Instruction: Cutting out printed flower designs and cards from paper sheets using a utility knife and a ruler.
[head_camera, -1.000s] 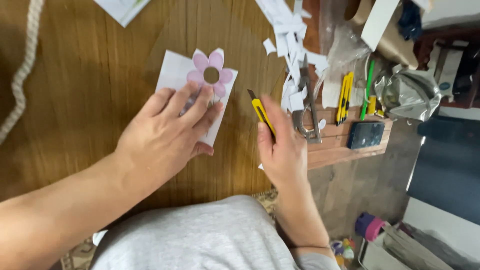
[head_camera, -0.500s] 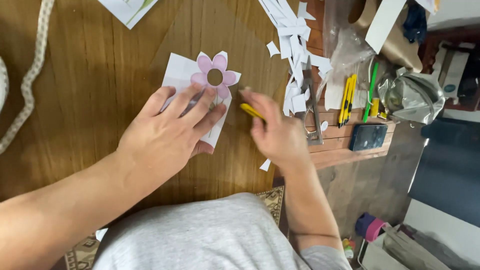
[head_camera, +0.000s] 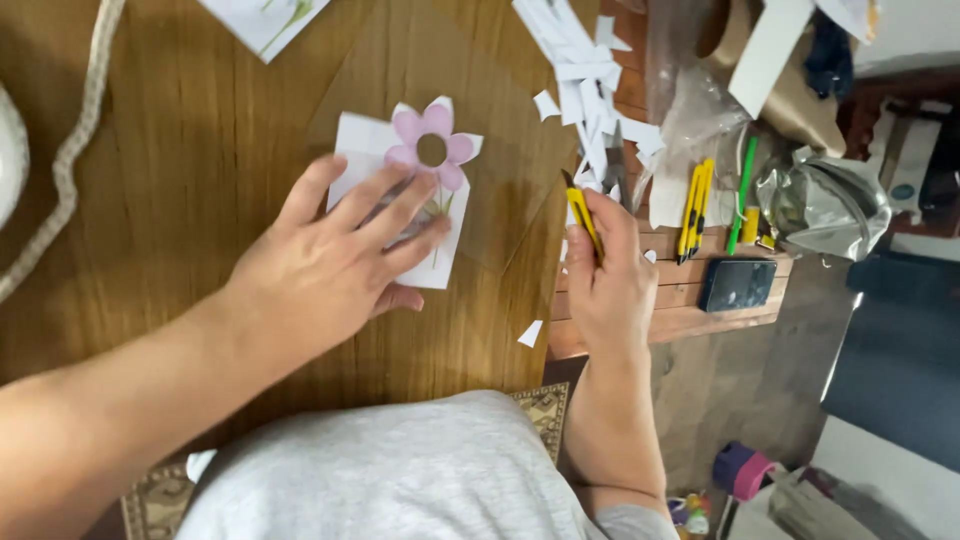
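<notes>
Left hand: my left hand (head_camera: 330, 265) lies flat on the white paper sheet with the pink flower print (head_camera: 415, 195), fingers spread and pressing it to the wooden table (head_camera: 200, 150); it grips nothing, it only pins the sheet down.
Right hand: my right hand (head_camera: 610, 280) is clenched around a yellow utility knife (head_camera: 583, 215), tip pointing to the far side, held just right of the sheet and off the paper.
Flower sheet: it sits at mid-table, the flower with its round hole at the far end, partly cut free along the petals; the near half is hidden under my fingers.
Step in hand: I judge this as a pause between cuts, with the sheet steadied and the blade lifted clear.
Next move calls for: bringing the tip back to the petal outline, keeping my left fingertips away from the cutting line, and pressing lightly so the thin paper does not tear.
Around: white paper scraps (head_camera: 590, 90) lie at the far right, more yellow cutters (head_camera: 695, 210) and a dark phone (head_camera: 738, 285) on a wooden ledge to the right, a pale cord (head_camera: 70, 170) at the left.
</notes>
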